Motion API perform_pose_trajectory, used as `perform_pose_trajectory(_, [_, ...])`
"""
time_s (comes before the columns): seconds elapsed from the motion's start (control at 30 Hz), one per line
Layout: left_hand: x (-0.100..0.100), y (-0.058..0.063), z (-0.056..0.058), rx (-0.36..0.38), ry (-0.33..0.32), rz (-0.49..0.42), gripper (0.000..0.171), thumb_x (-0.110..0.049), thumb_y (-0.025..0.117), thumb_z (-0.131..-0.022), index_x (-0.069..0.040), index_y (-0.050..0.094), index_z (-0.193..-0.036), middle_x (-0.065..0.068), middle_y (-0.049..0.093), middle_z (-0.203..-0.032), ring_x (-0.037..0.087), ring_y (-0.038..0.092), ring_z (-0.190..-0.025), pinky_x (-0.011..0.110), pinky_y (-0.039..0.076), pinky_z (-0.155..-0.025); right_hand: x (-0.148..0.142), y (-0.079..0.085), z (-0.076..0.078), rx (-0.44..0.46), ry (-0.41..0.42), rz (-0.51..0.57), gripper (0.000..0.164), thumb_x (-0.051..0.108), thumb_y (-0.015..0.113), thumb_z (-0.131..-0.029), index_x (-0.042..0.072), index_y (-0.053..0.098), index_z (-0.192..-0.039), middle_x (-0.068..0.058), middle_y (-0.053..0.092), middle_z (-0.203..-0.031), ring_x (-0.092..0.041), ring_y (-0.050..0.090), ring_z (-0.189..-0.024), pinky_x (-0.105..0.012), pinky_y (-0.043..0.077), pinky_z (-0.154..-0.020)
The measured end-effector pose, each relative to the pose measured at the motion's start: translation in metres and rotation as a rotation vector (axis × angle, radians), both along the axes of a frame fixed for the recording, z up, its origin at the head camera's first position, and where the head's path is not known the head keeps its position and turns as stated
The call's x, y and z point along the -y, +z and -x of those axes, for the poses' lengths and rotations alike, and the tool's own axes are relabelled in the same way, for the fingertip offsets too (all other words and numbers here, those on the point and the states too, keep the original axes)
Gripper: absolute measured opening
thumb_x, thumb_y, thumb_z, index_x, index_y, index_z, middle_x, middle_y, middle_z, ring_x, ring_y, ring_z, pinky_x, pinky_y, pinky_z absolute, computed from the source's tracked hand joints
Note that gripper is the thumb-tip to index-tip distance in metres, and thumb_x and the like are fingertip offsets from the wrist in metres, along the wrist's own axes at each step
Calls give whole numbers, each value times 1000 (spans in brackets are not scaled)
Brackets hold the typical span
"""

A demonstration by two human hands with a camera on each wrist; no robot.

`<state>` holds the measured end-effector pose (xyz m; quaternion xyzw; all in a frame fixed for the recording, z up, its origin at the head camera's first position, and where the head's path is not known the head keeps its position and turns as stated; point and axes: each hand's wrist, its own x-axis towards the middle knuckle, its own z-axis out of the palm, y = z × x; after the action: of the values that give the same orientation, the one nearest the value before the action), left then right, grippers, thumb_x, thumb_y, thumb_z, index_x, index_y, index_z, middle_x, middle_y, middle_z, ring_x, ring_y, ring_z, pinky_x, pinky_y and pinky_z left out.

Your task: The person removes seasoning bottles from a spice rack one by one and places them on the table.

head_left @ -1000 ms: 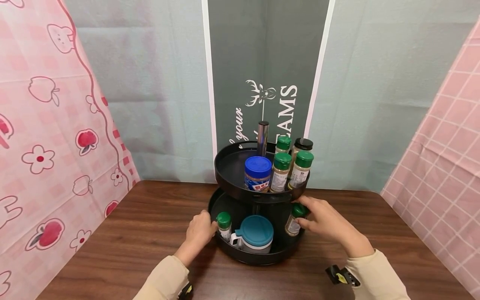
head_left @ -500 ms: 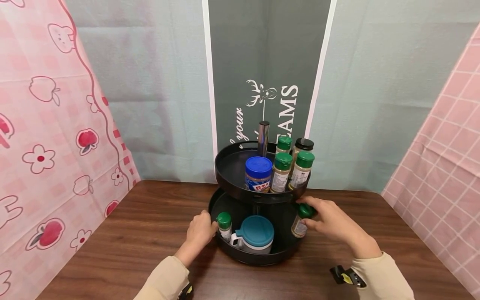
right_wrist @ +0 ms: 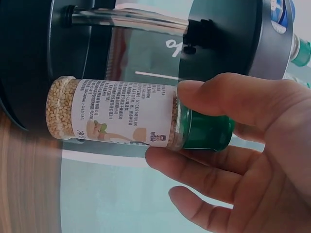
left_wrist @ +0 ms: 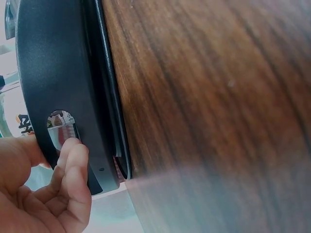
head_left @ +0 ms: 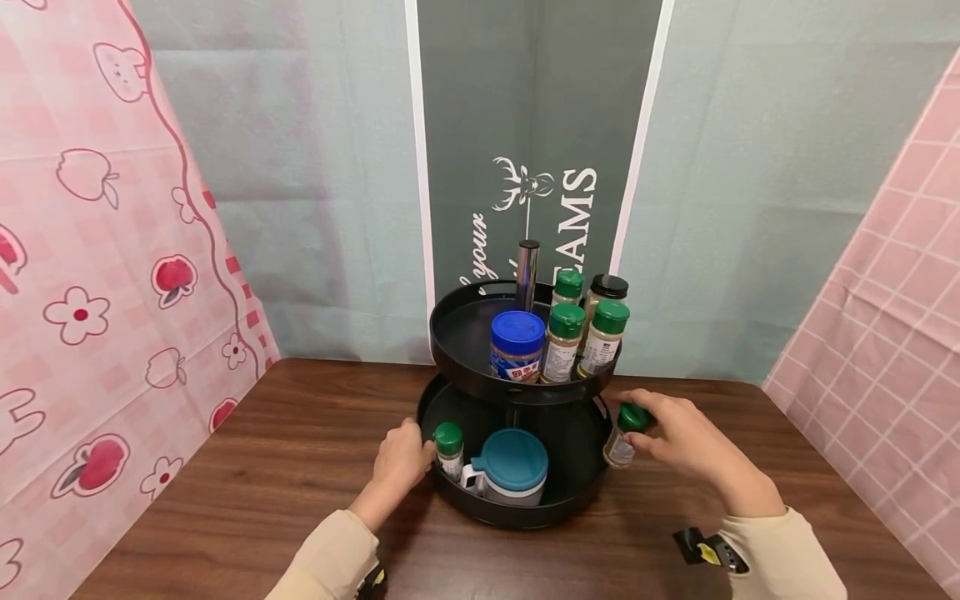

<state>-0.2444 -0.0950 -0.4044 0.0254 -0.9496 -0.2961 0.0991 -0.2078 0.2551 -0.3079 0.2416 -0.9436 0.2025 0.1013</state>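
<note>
A two-tier black round rack (head_left: pixel 517 517) stands on the table. My left hand (head_left: pixel 401 458) grips the left rim of its lower tray, thumb inside and fingers outside by the handle slot, as the left wrist view shows. My right hand (head_left: pixel 686 437) pinches a green-capped seasoning jar (right_wrist: pixel 124 111) by its cap and neck, just off the lower tray's right rim. Pale seeds and a white label show in the right wrist view. On the lower tray stand another green-capped jar (head_left: pixel 449 450) near my left hand and a white-handled container with a teal lid (head_left: pixel 513 461).
The upper tray (head_left: pixel 465 337) bears a blue-lidded jar (head_left: pixel 517 346), several green-capped jars (head_left: pixel 561 346) and a black-lidded jar (head_left: pixel 609 287). A metal post (head_left: pixel 527 275) rises through it. Fabric hangs behind and at both sides of the wooden table (head_left: pixel 300 442).
My right hand has carried the green-capped seasoning jar rightward, from inside the lower tray to past its right rim. The left hand keeps its place on the rack.
</note>
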Motion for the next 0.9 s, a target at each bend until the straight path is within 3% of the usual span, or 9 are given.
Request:
perform_pose_trajectory(0.57, [-4, -1, 1, 3, 26, -7, 15, -10, 60, -73, 0, 53, -81, 12, 54, -64, 33, 58, -64, 43, 45, -54, -15, -7, 0, 30, -76, 18, 46, 9, 74, -77, 4, 57, -119, -5, 63, -89, -16, 58, -73, -34, 47, -60])
perform_pose_trajectory(0.9, [-5, -2, 1, -3, 33, -3, 14, -9, 59, -72, -1, 52, -80, 16, 56, -68, 33, 57, -63, 44, 44, -53, -24, -17, 6, 58, -93, 6, 46, 8, 74, -76, 1, 57, -118, -8, 63, -88, -17, 57, -71, -35, 46, -58])
